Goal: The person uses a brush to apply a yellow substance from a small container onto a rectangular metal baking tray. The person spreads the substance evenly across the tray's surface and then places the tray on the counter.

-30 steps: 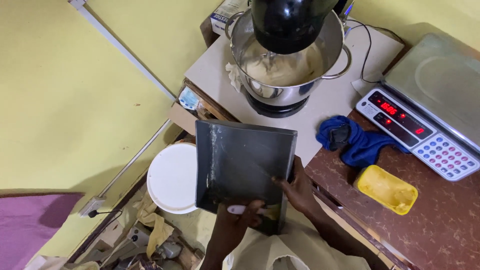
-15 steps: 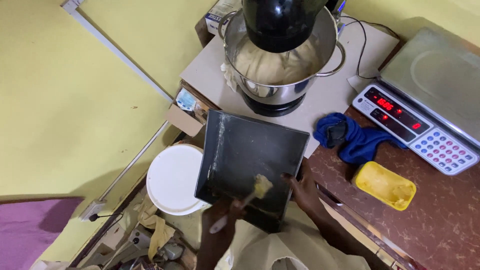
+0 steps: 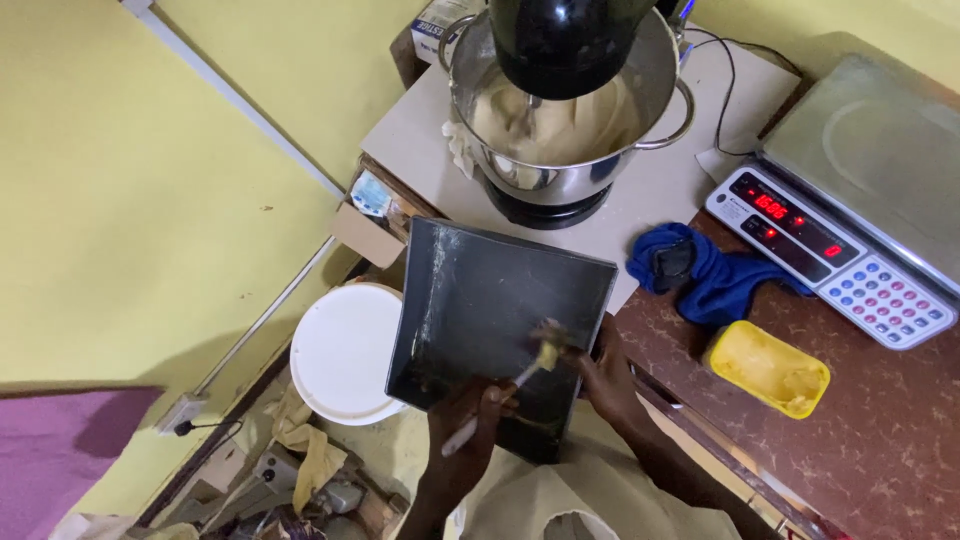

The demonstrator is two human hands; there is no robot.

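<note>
My right hand (image 3: 606, 376) grips the right edge of a black square baking pan (image 3: 480, 300), held tilted in front of me over the gap beside the counter. My left hand (image 3: 468, 412) holds a white-handled brush (image 3: 528, 370). Its yellow-smeared tip rests on the inside of the pan near the right edge, close to my right hand. Pale streaks show along the pan's left rim.
A steel mixer bowl (image 3: 560, 175) of pale batter sits under a black mixer head (image 3: 560, 40) on the white stand. On the brown counter lie a blue cloth (image 3: 720, 282), a yellow tub (image 3: 770, 370) and a digital scale (image 3: 850, 230). A white bucket lid (image 3: 345, 350) is below left.
The pan has tilted flatter toward me. My left hand has brought the brush from the pan's lower edge up across its inside toward the right edge.
</note>
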